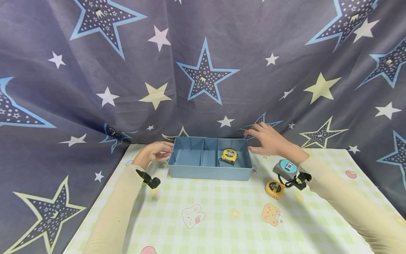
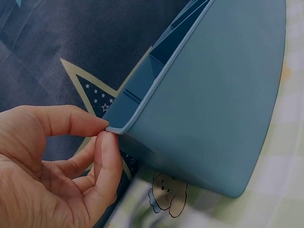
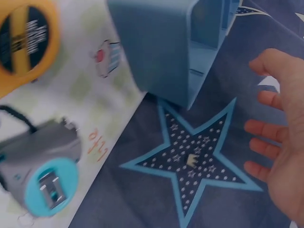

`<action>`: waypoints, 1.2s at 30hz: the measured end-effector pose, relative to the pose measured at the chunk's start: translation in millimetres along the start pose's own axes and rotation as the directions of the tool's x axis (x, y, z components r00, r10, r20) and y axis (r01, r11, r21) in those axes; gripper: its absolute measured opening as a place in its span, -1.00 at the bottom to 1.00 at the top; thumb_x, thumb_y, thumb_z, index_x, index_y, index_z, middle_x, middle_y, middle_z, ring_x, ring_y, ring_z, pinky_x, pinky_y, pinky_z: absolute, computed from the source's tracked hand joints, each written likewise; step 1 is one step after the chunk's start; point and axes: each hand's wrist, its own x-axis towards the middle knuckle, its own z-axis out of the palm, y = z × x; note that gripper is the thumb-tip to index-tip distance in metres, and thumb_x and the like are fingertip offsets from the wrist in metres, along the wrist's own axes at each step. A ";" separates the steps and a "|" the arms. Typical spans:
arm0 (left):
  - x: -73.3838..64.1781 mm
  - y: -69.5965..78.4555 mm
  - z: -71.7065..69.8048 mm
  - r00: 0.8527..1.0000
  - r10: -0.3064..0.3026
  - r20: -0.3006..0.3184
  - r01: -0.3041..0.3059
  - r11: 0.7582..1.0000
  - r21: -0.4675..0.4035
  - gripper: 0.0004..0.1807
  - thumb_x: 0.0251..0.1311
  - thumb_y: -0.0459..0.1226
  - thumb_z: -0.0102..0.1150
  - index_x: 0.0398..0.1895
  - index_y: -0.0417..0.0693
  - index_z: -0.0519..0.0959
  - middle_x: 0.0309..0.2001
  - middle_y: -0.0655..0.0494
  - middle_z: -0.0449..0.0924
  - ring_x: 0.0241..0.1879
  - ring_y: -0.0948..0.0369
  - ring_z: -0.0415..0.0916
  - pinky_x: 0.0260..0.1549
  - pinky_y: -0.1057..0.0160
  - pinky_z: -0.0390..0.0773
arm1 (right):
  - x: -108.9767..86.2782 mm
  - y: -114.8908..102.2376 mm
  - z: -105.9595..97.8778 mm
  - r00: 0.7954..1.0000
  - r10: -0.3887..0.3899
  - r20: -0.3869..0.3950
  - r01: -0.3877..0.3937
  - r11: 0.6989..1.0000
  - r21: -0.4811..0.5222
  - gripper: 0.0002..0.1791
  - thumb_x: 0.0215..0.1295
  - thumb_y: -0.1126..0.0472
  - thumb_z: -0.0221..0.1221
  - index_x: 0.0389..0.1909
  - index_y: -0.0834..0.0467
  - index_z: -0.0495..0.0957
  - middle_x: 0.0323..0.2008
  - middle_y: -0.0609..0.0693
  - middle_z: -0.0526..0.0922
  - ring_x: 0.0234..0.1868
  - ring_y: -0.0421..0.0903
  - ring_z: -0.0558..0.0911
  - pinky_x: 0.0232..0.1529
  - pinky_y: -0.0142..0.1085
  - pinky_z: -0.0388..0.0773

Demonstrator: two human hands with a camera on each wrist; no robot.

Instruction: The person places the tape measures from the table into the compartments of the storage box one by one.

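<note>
A blue divided box (image 1: 209, 173) stands at the back of the table, with a yellow tape measure (image 1: 229, 155) in its right compartment. At the box's left end, my left hand (image 1: 156, 151) pinches the rim's back corner between thumb and finger, as the left wrist view shows up close. My right hand (image 1: 268, 140) is beside the right end, its fingers spread and slightly bent, holding nothing; a gap separates it from the box in the right wrist view. Nearer me on that side lie a grey and teal tape measure (image 3: 52, 187) and an orange-yellow tape measure (image 1: 274, 189).
A green-and-white checked cloth (image 1: 215, 236) with cartoon prints covers the table. Right behind the box hangs a dark curtain (image 1: 203, 116) patterned with stars. A black strap (image 1: 148, 179) is on the left wrist, and another black strap (image 1: 302, 180) on the right.
</note>
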 end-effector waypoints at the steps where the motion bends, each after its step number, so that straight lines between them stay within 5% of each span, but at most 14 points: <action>1: 0.2 -0.1 0.2 1.000 0.001 -0.003 -0.001 1.000 0.002 -0.25 0.36 -0.47 0.03 0.59 -0.20 0.07 -0.28 0.19 0.43 -0.44 0.41 0.46 -0.38 0.54 0.61 | -4.0 1.5 0.1 1.000 -0.006 -0.002 0.006 1.000 -0.010 -0.45 0.29 0.01 0.31 0.26 0.11 0.53 0.15 0.16 0.56 0.11 0.16 0.45 0.01 0.16 0.49; 13: 0.8 2.4 2.7 1.000 0.002 -0.004 -0.002 1.000 -0.007 -0.27 0.36 -0.48 0.00 0.58 -0.23 0.05 -0.30 0.19 0.42 -0.46 0.41 0.45 -0.41 0.54 0.60 | -51.9 16.6 -1.3 1.000 -0.016 0.022 0.017 0.997 -0.074 -0.40 0.31 -0.03 0.27 0.32 0.10 0.47 0.20 0.16 0.52 0.18 0.18 0.45 0.07 0.21 0.47; 18: 0.5 3.2 2.3 1.000 0.006 0.008 -0.006 1.000 -0.003 -0.27 0.37 -0.47 -0.02 0.59 -0.23 0.03 -0.21 0.18 0.42 -0.44 0.42 0.45 -0.38 0.56 0.60 | -68.5 26.5 2.8 0.999 -0.001 0.038 0.006 0.993 -0.116 -0.38 0.27 -0.07 0.30 0.30 0.09 0.49 0.16 0.17 0.53 0.15 0.18 0.46 0.03 0.17 0.49; 26: 0.0 1.0 -1.3 1.000 -0.001 0.005 0.001 1.000 -0.014 -0.26 0.37 -0.47 -0.03 0.59 -0.23 0.01 -0.33 0.21 0.44 -0.49 0.44 0.45 -0.40 0.55 0.60 | -88.4 34.2 13.4 0.994 0.064 0.084 -0.054 0.992 -0.113 -0.30 0.25 -0.09 0.32 0.35 0.13 0.44 0.18 0.20 0.52 0.15 0.21 0.47 0.06 0.21 0.49; 36: 1.4 0.8 0.6 1.000 -0.002 0.017 0.002 1.000 -0.016 -0.26 0.38 -0.47 0.00 0.59 -0.22 0.01 -0.29 0.20 0.43 -0.46 0.42 0.45 -0.39 0.53 0.60 | -115.1 47.7 36.9 0.994 0.109 0.034 -0.104 0.988 -0.111 -0.18 0.23 -0.08 0.36 0.41 0.22 0.32 0.21 0.25 0.48 0.13 0.24 0.46 0.10 0.24 0.46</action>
